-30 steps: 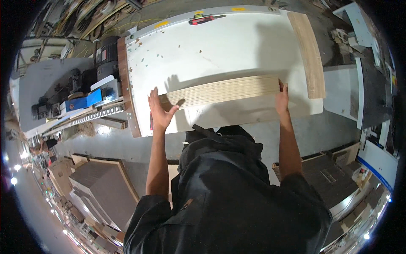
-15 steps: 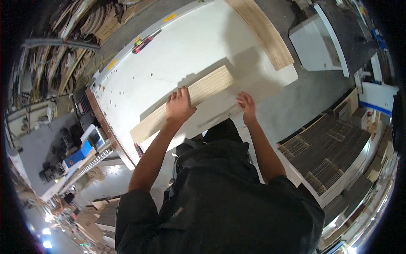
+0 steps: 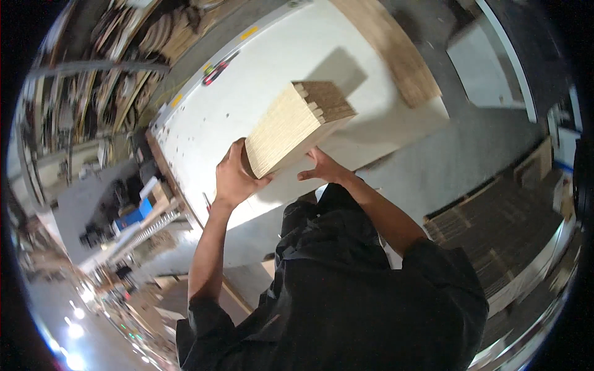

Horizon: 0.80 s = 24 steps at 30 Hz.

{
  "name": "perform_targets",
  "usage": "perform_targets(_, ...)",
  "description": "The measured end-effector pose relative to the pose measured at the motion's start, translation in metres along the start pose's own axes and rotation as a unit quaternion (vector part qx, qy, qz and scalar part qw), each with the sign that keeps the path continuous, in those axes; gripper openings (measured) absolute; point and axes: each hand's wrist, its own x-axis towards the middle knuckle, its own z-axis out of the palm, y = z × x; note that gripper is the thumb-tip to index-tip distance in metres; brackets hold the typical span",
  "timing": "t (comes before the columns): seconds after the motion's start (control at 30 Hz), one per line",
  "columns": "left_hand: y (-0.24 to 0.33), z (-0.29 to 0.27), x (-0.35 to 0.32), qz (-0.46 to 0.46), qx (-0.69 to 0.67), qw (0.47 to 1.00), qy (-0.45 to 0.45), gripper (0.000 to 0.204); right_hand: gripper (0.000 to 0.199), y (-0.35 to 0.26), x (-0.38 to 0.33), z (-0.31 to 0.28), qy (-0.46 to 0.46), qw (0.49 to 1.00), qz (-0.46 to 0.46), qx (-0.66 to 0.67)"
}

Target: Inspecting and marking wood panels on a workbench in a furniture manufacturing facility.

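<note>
nearest the camera is the person's dark work shirt (image 3: 359,297), with two bare forearms rising from it. the left hand (image 3: 232,176) is wrapped round the near left corner of one stack of thin pale wooden strips (image 3: 297,123), thumb and fingers curled on its end face. the right hand (image 3: 322,168) sits under the stack's right lower edge, fingers spread and pressed against the underside, palm partly hidden. both hands have hold of the stack, which is lifted and tilted, its far end higher and showing the stepped ends of many strips; the exact count of strips cannot be told.

below and behind the stack lies one large white table (image 3: 247,111), its top mostly bare around the stack's shadow. its near left edge has a brown wooden border, and its near right corner ends just beyond the right hand. along the far left rim lies one small red and black tool (image 3: 216,69). across the far right of the table rests one long brown board (image 3: 390,49), well apart from the stack.

right of the table there is grey floor (image 3: 445,167), then dark ribbed panels (image 3: 495,235). to the left stands a cluttered bench with a blue machine (image 3: 133,216).
</note>
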Motion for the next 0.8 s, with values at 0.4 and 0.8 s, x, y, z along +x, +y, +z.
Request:
perform_targets(0.4,-0.081,0.046,-0.155,-0.096,-0.622,0.713,0.310,0.091,0.119,-0.184,0.078,0.136,-0.321,0.889,-0.090,-0.314)
perform_targets(0.8,-0.168,0.165,-0.241,-0.144,-0.682,0.634,0.336,0.098,0.095,-0.140,0.083,0.304,-0.424,0.726,-0.076,-0.535)
